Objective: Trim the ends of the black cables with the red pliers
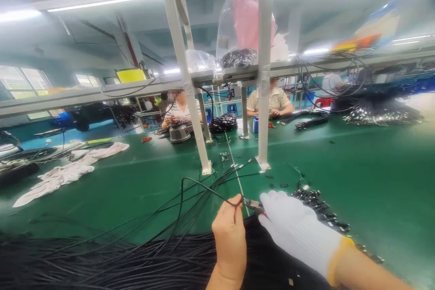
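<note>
My bare left hand (231, 226) pinches a thin black cable (200, 183) close to its end. From there the cable bends up and back to the left. My right hand (292, 217), in a white knit glove with a yellow cuff, is wrapped round a pair of pliers (253, 205). Their metal jaws point left and meet the cable end beside my left fingertips. Whether the jaws are closed on it I cannot tell. A large heap of black cables (112, 263) lies below and left of my hands. Several cable ends with black connectors (319, 208) lie to the right.
Two white posts (263, 113) rise from the green table (142, 190) and carry a shelf (224, 74). A white cloth (71, 170) lies at left. Across the table, two people sit near a grey device (180, 132) and a coiled cable bundle (223, 122).
</note>
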Demonstrator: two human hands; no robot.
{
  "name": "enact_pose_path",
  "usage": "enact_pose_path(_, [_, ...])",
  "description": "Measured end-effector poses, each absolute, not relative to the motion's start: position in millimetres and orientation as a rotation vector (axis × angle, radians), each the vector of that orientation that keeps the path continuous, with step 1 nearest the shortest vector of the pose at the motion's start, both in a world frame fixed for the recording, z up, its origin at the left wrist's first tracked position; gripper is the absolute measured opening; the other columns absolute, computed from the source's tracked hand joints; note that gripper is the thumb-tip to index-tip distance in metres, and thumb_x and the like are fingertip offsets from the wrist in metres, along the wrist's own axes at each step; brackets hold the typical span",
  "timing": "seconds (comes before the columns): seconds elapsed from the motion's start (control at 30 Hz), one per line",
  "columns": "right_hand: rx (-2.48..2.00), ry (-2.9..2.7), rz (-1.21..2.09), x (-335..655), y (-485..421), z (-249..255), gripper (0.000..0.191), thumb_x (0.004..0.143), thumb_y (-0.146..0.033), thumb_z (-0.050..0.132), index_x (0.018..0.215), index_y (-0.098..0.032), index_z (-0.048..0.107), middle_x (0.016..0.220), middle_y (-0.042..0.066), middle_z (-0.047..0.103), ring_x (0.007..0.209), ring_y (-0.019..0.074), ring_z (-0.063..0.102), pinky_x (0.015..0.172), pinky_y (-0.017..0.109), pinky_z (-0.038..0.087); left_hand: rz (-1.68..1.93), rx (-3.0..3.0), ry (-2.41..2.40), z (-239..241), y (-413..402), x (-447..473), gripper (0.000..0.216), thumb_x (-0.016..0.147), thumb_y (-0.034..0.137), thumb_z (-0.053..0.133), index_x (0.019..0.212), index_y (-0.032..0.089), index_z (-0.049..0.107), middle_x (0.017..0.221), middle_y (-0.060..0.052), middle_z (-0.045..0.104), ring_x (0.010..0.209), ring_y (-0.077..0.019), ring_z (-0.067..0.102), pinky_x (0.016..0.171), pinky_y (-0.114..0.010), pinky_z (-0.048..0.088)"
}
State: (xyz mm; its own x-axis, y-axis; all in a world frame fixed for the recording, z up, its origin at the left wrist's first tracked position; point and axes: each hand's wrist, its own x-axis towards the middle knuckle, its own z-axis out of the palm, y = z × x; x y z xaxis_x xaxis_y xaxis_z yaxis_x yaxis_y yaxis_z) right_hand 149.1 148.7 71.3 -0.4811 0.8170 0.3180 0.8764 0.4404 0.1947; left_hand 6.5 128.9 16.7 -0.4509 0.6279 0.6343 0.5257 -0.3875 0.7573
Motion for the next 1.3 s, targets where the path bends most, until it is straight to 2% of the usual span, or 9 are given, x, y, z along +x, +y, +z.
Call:
enact_pose_path(0.33, [-1.552, -2.432, -0.624, 136, 148, 67, 0.012, 0.090, -0.020, 0.051, 0.084, -0.017, 0.061, 0.076, 0.010, 0.064, 0.064, 0.0201, 0.063, 0.048, 0.027, 0.032, 2.033, 1.760, 1.757, 14, 132, 5, 0.024, 0.085, 0.014, 0.058, 0.094, 0.023, 0.079, 0.091, -0.009, 0.079, 0.089, -0.0255, 0.074, 0.088, -0.040, 0.059])
enact_pose_path(0.53, [-1.562, -2.432, -0.622, 131, 149, 67, 0.011, 0.081, -0.006, 0.054, 0.081, -0.015, 0.060, 0.074, 0.010, 0.062, 0.067, 0.0187, 0.061, 0.055, 0.025, 0.036, 1.992, 1.806, 1.823, 14, 133, 4, 0.025, 0.086, 0.014, 0.056, 0.094, 0.020, 0.078, 0.091, -0.010, 0.078, 0.089, -0.0257, 0.074, 0.087, -0.040, 0.059])
enact_pose_path(0.8, [-1.535, -2.510, -0.587, 132, 155, 68, 0.011, 0.079, -0.005, 0.056, 0.078, -0.016, 0.056, 0.071, 0.008, 0.062, 0.065, 0.0184, 0.062, 0.058, 0.026, 0.037, 2.023, 1.683, 1.736, 16, 133, 4, 0.023, 0.084, 0.015, 0.059, 0.093, 0.023, 0.078, 0.092, -0.008, 0.078, 0.090, -0.0258, 0.073, 0.090, -0.041, 0.057])
enact_pose_path(0.93, [-1.517, -2.551, -0.596, 135, 157, 71, 0.014, 0.081, -0.004, 0.051, 0.080, -0.016, 0.058, 0.073, 0.009, 0.065, 0.068, 0.0213, 0.065, 0.058, 0.028, 0.038, 2.013, 1.681, 1.708, 16, 135, 5, 0.024, 0.086, 0.016, 0.057, 0.097, 0.022, 0.077, 0.096, -0.009, 0.078, 0.093, -0.0272, 0.072, 0.092, -0.043, 0.055])
enact_pose_path(1.17, [-1.431, -2.626, -0.627, 143, 168, 71, 0.016, 0.082, -0.004, 0.051, 0.079, -0.018, 0.057, 0.072, 0.008, 0.066, 0.064, 0.0218, 0.065, 0.054, 0.029, 0.033, 1.860, 1.758, 1.730, 19, 132, 9, 0.024, 0.089, 0.019, 0.055, 0.101, 0.017, 0.075, 0.102, -0.015, 0.076, 0.099, -0.0306, 0.071, 0.094, -0.045, 0.052])
enact_pose_path(1.3, [-1.402, -2.622, -0.641, 148, 171, 62, 0.017, 0.083, -0.004, 0.049, 0.079, -0.019, 0.057, 0.071, 0.006, 0.065, 0.063, 0.0223, 0.065, 0.053, 0.030, 0.028, 1.759, 1.700, 1.714, 23, 127, 10, 0.022, 0.092, 0.024, 0.052, 0.098, 0.020, 0.073, 0.098, -0.012, 0.076, 0.094, -0.0278, 0.070, 0.089, -0.042, 0.052])
